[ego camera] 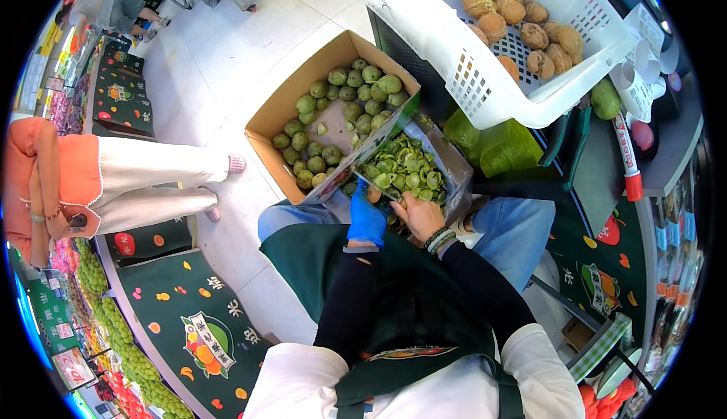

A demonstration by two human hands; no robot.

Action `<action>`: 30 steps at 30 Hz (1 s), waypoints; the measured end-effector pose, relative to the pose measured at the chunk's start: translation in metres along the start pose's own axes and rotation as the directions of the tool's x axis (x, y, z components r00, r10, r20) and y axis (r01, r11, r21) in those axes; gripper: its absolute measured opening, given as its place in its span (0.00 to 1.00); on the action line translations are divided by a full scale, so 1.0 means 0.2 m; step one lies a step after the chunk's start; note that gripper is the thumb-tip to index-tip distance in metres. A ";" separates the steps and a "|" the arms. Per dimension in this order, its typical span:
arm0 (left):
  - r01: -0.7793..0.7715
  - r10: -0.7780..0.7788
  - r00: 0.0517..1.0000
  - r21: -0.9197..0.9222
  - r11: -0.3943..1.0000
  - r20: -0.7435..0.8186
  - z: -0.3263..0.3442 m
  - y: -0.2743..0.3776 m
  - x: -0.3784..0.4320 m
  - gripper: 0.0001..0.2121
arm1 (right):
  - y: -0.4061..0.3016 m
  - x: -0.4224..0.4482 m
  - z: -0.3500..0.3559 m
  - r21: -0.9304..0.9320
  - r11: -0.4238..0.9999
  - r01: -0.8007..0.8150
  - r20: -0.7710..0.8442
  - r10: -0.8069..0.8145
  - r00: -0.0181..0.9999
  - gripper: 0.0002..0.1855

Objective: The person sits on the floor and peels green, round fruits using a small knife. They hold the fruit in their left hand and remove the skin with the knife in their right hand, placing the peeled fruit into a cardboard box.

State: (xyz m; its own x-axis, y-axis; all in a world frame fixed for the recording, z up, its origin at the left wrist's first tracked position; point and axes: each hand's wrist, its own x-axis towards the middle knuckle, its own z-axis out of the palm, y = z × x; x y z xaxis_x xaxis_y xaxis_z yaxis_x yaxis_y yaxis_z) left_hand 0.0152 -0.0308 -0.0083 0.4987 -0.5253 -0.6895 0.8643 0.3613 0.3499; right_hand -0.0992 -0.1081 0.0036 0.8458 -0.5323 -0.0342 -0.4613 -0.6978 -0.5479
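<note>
My left hand (365, 214), in a blue glove, grips a partly husked walnut (374, 194) whose brown shell shows beside my fingers. My bare right hand (421, 216) is closed around a knife; the handle is hidden in my fist, and the narrow blade (381, 188) reaches left across the walnut. Just beyond both hands, cut green husks (410, 170) fill a lined container (459, 176). Against it stands a cardboard box (272, 109) of green-husked walnuts (332, 155), with a few husk pieces on its floor.
A white plastic basket (483, 92) of shelled-out brown walnuts (493, 26) stands upper right. Near it lie a green fruit (605, 99), a red-capped marker (627, 157) and paper receipts (633, 92). A person in orange (74, 174) stands left by fruit displays; another bends farther back.
</note>
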 end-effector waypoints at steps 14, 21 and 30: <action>-0.110 0.043 0.991 0.577 0.809 0.128 0.02 0.14 -0.15 0.18 | 0.05 -0.01 0.04 0.143 0.979 -0.143 0.165 0.119 0.979 0.24; -0.568 0.159 0.822 0.766 0.302 0.547 -0.11 0.35 -0.19 0.14 | 0.10 0.03 -0.06 0.114 0.972 -0.206 0.126 0.191 0.973 0.23; -0.844 0.205 0.532 0.497 0.200 0.821 1.60 0.62 -0.93 0.17 | 0.05 -0.19 -0.15 0.312 0.929 -0.198 0.190 0.143 0.971 0.23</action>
State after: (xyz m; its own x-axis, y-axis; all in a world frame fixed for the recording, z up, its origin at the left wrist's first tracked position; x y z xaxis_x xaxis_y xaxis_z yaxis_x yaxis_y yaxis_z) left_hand 0.0505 -0.1353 0.3655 0.4963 -0.8383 0.2257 -0.2161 0.1326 0.9673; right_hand -0.1448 -0.1096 0.0245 0.8063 -0.5258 -0.2709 -0.5129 -0.3934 -0.7630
